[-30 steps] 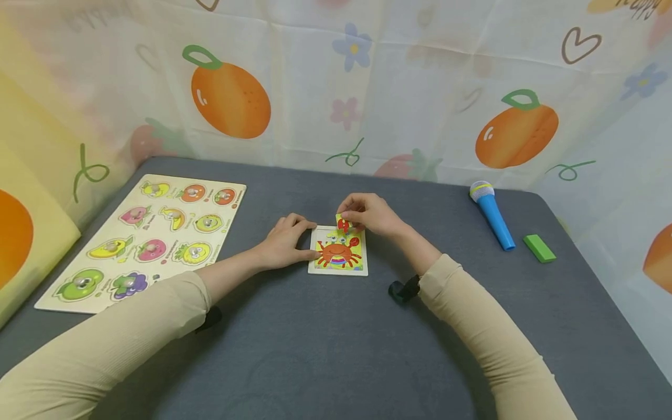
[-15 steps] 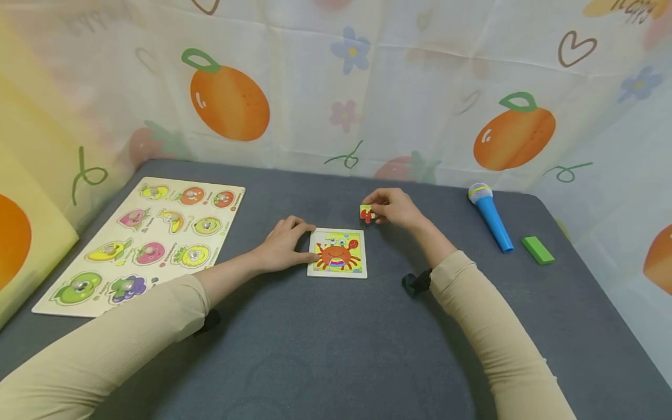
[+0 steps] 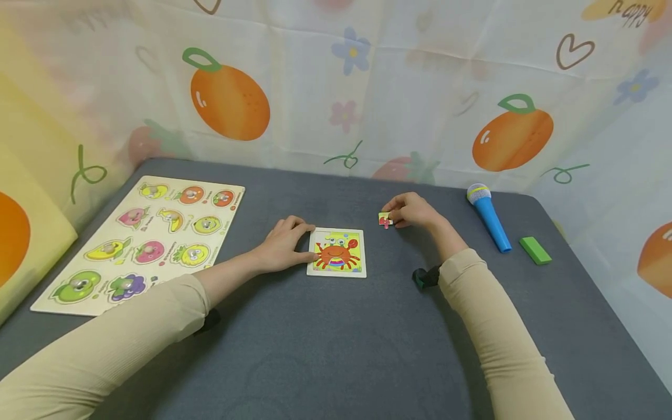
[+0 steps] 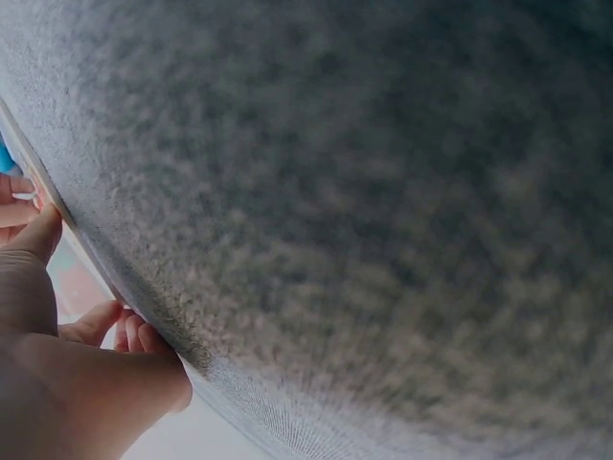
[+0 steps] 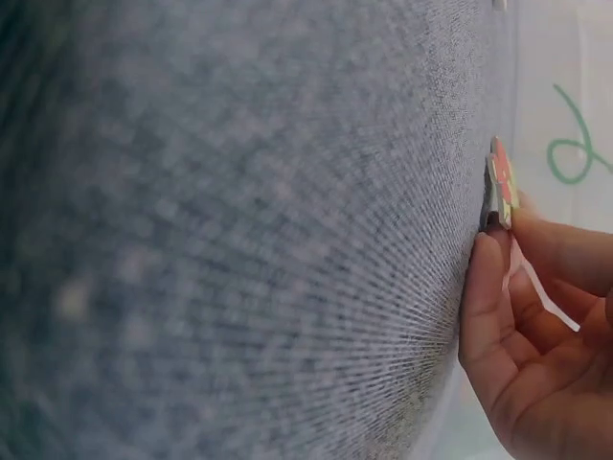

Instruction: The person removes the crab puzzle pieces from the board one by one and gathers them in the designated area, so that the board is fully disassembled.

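A small square crab jigsaw puzzle [image 3: 338, 253] in a pale frame lies flat on the dark grey table. My left hand [image 3: 283, 248] holds the frame along its left side, thumb on the left edge and a fingertip at the far left corner. Seen from the left wrist, the same hand [image 4: 86, 355] grips the thin board edge. To the right of the puzzle, my right hand [image 3: 415, 211] pinches a red and yellow puzzle piece [image 3: 385, 219] low over the table. In the right wrist view the piece [image 5: 503, 187] sits tilted between thumb and fingertips.
A wooden fruit peg puzzle [image 3: 235, 204] lies at the left, partly under the left forearm. A blue toy microphone [image 3: 490, 217] and a green block [image 3: 535, 250] lie at the right. A fruit-printed curtain [image 3: 310, 87] hangs behind the table.
My right hand has carried the puzzle piece off the upper part of the crab puzzle and out to the right, down near the table. My left hand has stayed on the frame.
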{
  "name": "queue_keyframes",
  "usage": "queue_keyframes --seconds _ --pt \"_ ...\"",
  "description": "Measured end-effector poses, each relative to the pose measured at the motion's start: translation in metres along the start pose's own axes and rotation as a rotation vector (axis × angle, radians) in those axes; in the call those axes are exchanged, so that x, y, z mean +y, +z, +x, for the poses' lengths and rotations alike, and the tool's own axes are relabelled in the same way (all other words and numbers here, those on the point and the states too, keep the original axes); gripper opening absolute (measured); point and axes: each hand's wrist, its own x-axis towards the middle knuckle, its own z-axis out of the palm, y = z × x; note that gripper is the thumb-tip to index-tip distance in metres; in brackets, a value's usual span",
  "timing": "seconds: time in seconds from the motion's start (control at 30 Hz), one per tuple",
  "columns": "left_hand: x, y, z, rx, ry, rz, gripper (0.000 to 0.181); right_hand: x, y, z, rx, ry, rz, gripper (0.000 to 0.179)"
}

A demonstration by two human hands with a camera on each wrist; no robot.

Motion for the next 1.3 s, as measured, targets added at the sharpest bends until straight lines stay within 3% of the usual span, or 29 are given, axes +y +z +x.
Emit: queue_keyframes --seconds 0.9,1.3 --pt "-0.0031 -0.0014 0.0007 -0.007 0.003 -0.004 0.067 -0.0006 0.001 0.0 0.066 0.071 -0.09 0.025" --pt "-0.0026 0.0001 0.0031 -0.004 0.003 0.006 0.068 -0.0036 -0.0002 0.0007 0.16 0.015 -0.085 0.026"
